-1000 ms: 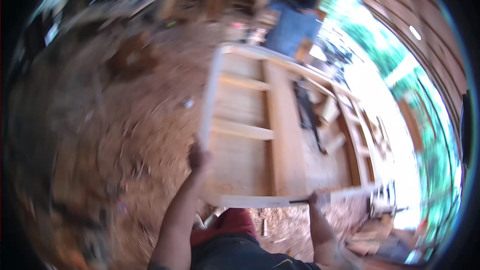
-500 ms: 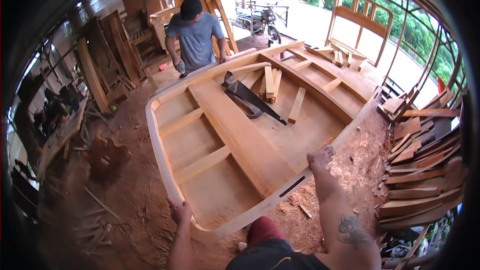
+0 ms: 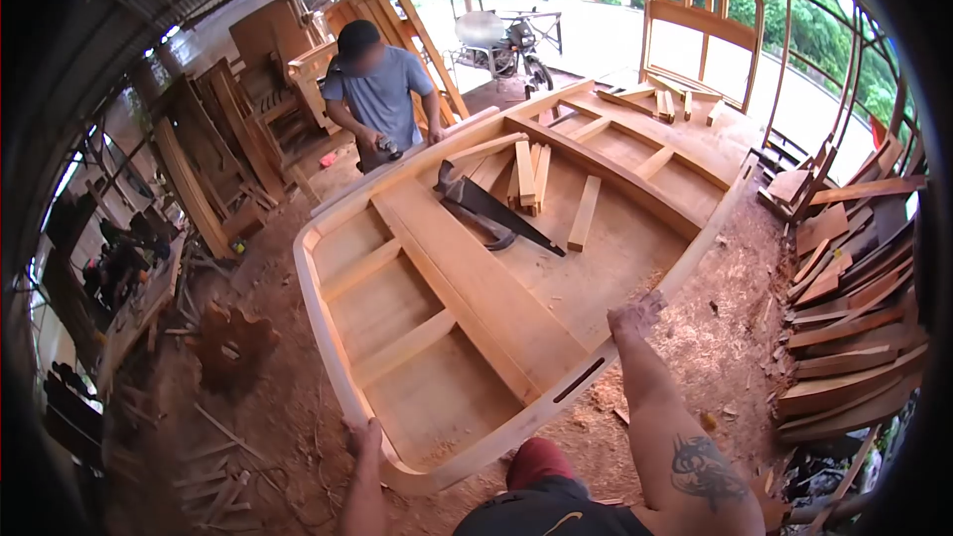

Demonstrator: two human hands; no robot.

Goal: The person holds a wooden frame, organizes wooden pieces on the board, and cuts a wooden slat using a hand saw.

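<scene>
A large wooden panel frame [image 3: 476, 323] with rounded corners lies in front of me. My left hand [image 3: 363, 437] grips its near left edge; the fingers are partly hidden behind the rim. On the near right edge rests my right hand [image 3: 637, 315], its fingers bent over the rim, to the right of a dark slot [image 3: 579, 380]. Inside the panel lie a handsaw [image 3: 504, 215], a hammer-like tool [image 3: 496, 231] partly beside it, and several short wood strips [image 3: 532, 174].
Across the panel stands a co-worker [image 3: 382, 89] holding a dark tool [image 3: 389, 150]. Stacked boards [image 3: 854, 337] line the right side. A motorcycle [image 3: 521, 52] and an upright frame [image 3: 703, 30] are behind. A jagged wooden piece [image 3: 233, 347] lies on the left floor.
The view was blurred and turned elsewhere a second ago and is now steady. The co-worker has raised the tool and head slightly since half a second ago. My hands stay on the panel's edge.
</scene>
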